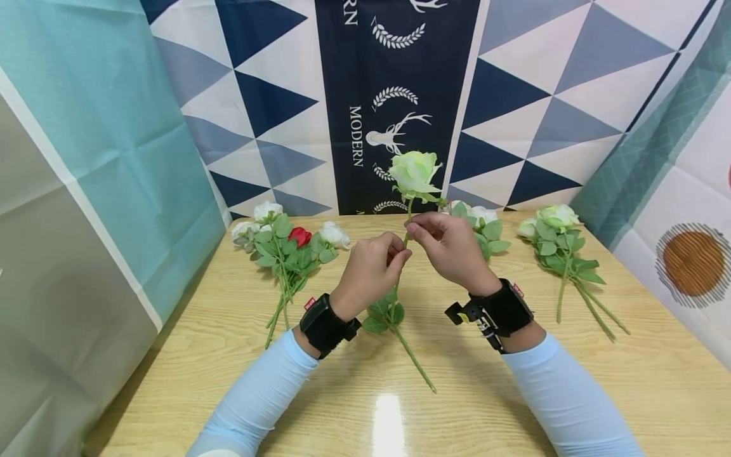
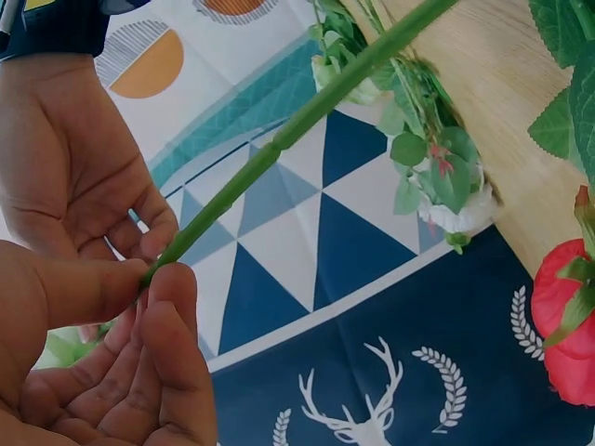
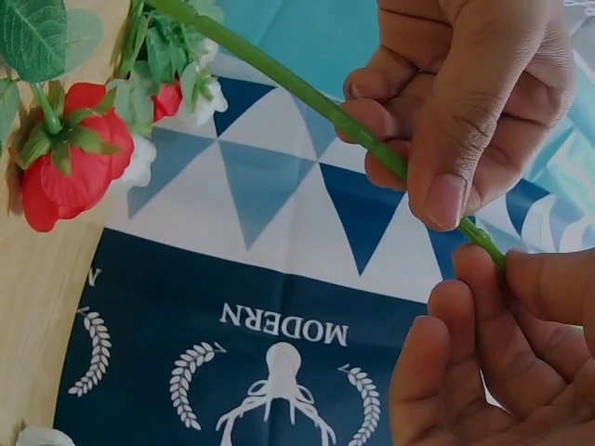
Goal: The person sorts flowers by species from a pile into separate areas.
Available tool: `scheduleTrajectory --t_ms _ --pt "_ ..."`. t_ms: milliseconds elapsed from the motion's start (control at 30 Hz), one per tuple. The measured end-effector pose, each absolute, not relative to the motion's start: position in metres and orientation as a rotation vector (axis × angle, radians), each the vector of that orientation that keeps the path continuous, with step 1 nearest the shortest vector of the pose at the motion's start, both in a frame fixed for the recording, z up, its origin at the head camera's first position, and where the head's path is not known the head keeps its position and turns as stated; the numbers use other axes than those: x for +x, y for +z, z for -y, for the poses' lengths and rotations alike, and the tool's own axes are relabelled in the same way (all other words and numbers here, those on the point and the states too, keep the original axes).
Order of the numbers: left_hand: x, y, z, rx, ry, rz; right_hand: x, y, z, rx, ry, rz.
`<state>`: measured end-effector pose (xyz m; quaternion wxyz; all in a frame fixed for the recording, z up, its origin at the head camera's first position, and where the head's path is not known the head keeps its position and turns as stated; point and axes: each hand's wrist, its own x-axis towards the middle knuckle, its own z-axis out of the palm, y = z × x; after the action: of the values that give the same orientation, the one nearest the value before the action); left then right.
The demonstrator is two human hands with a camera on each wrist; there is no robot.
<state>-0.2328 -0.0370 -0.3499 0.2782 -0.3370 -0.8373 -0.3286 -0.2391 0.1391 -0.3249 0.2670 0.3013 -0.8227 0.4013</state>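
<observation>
A pale green-white rose (image 1: 414, 172) stands upright between the hands in the head view, bloom on top. The left hand (image 1: 372, 270) pinches its green stem (image 2: 279, 139) between thumb and forefinger. Just above, nearer the bloom, the right hand (image 1: 454, 249) pinches the same stem with thumb and fingertips. In the right wrist view the left hand (image 3: 469, 102) is close beside the right hand (image 3: 502, 344) along the stem. A red rose (image 3: 79, 153) lies on the table beneath; its bloom is hidden behind the left hand in the head view, where leaves (image 1: 377, 320) show.
On the wooden table (image 1: 320, 393), a bunch of white and red roses (image 1: 285, 244) lies at the left. White roses (image 1: 485, 219) lie behind the right hand, and pale green roses (image 1: 556, 238) at the far right. A patterned cloth (image 1: 274, 95) hangs behind.
</observation>
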Motion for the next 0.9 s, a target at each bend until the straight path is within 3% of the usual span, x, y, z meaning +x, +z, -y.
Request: scheduleTrajectory --t_ms 900 --pt "-0.245 -0.359 0.038 -0.914 -0.819 2.076 -0.221 -0.316 -0.14 0.915 0.889 2.19"
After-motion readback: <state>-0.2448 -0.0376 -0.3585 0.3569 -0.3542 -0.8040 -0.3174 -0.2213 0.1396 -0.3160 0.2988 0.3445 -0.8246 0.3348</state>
